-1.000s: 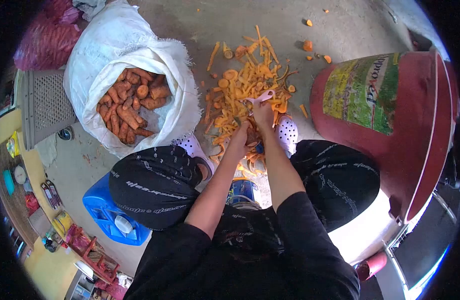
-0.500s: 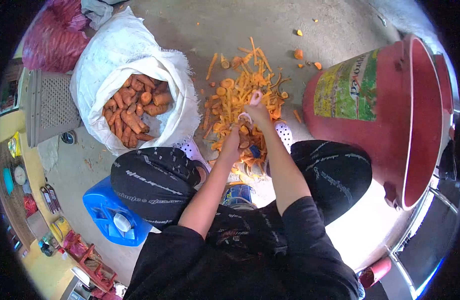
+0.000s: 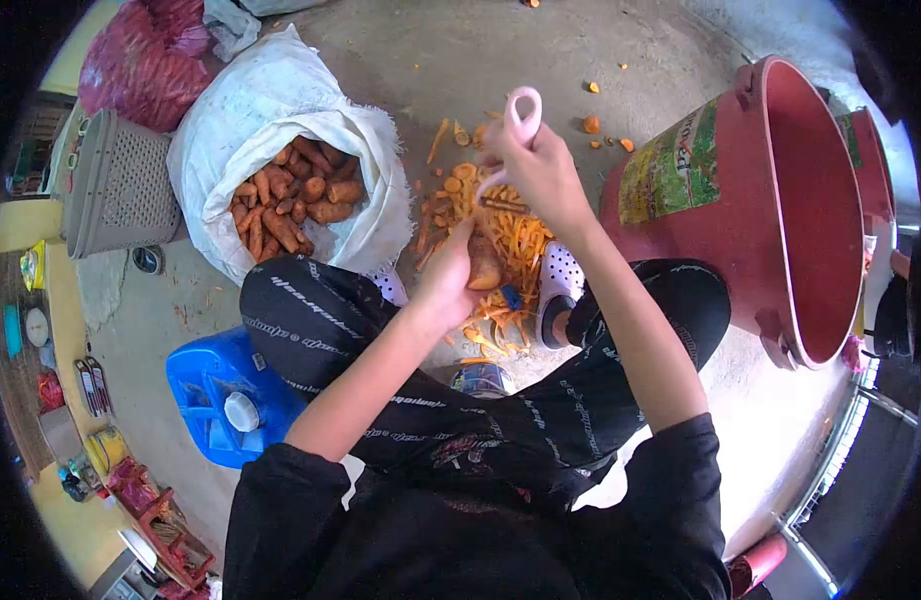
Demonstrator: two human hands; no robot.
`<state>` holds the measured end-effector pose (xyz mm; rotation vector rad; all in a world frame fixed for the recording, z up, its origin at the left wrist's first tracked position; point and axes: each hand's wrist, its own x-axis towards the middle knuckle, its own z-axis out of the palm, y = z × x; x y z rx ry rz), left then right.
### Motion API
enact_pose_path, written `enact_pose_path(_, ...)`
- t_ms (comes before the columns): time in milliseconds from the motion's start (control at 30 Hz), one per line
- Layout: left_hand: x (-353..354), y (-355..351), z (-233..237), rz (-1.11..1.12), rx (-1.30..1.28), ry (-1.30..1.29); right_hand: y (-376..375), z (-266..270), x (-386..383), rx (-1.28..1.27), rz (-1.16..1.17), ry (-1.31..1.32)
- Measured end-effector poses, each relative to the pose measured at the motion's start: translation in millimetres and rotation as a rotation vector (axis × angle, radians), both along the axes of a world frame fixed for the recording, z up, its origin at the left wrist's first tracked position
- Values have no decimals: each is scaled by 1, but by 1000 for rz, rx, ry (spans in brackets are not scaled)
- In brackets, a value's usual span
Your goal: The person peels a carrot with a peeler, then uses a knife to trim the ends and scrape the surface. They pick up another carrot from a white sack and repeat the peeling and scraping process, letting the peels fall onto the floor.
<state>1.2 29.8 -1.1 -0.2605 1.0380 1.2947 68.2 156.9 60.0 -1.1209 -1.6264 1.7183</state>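
My left hand (image 3: 448,277) is wrapped round a brownish-orange carrot (image 3: 484,264), held above a heap of orange peelings and cut pieces (image 3: 525,240) on the floor. Just above and to the right of it, my right hand (image 3: 542,175) grips a pale pink peeler (image 3: 523,118) with a looped handle. The peeler's blade is close to the carrot's upper end, apart from it. To the left, an open white sack (image 3: 250,110) holds several unpeeled carrots (image 3: 295,195). A small dark blue object (image 3: 510,296) lies among the peelings.
A large red bin (image 3: 720,200) stands at the right. At the left are a grey crate (image 3: 130,185), a red mesh sack (image 3: 140,65) and a blue jerrycan (image 3: 230,395). Between my feet is a small can (image 3: 482,379). Loose bits lie on the floor (image 3: 460,50).
My right hand has risen with the peeler, away from the heap. My left hand has come nearer to me with the carrot, which now shows more clearly. The view has shifted slightly.
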Motion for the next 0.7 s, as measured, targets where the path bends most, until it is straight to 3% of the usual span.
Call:
enact_pose_path(67,-13,-16,-28,-29,183,-135,-23,11,12,-209,23,218)
enact_pose_path(167,-10,-15,-13,142,169,-233,-31,-10,27,-506,58,586)
enact_pose_path(233,-4,-16,-9,134,202,-200,-33,-20,36,-673,55,828)
enact_pose_path(400,-3,-15,-10,76,247,-106,-58,-7,18,-435,-220,538)
enact_pose_path(700,-1,-20,-21,100,286,-136,-63,-17,13,-496,-172,580)
